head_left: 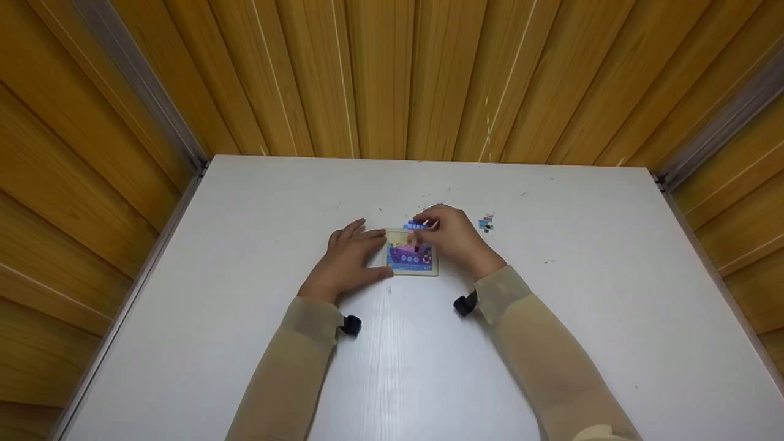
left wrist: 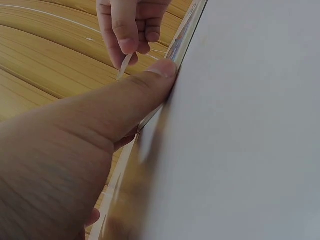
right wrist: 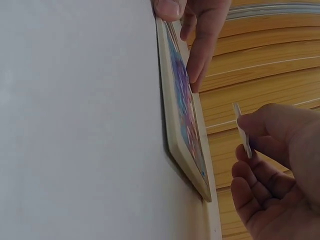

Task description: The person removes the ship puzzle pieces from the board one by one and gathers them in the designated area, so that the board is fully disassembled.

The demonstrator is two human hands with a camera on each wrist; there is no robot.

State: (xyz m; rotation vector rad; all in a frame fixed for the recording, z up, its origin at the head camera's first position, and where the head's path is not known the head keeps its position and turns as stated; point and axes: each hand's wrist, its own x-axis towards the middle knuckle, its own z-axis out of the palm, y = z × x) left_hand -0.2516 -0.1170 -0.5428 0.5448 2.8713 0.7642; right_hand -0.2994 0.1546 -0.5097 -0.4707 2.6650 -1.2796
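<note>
Two hands work at a small picture puzzle on a white table (head_left: 380, 380).
The puzzle board (right wrist: 169, 105) lies flat between the hands; at its nine o'clock, the left hand (head_left: 352, 260) has fingers spread apart, thumb and forefinger touching the edge. At two o'clock, the right hand (head_left: 454, 236) pinches a thin piece (right wrist: 242, 131) between thumb and fingertip, above the board; further out that way lies a loose piece (head_left: 485, 225).

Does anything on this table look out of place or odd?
Two things. A small multicoloured flat bit, probably a loose puzzle piece, lies to the right, apart from the square purple-and-blue picture puzzle. Small dark specks also dot the white tabletop, like stray debris.
</note>
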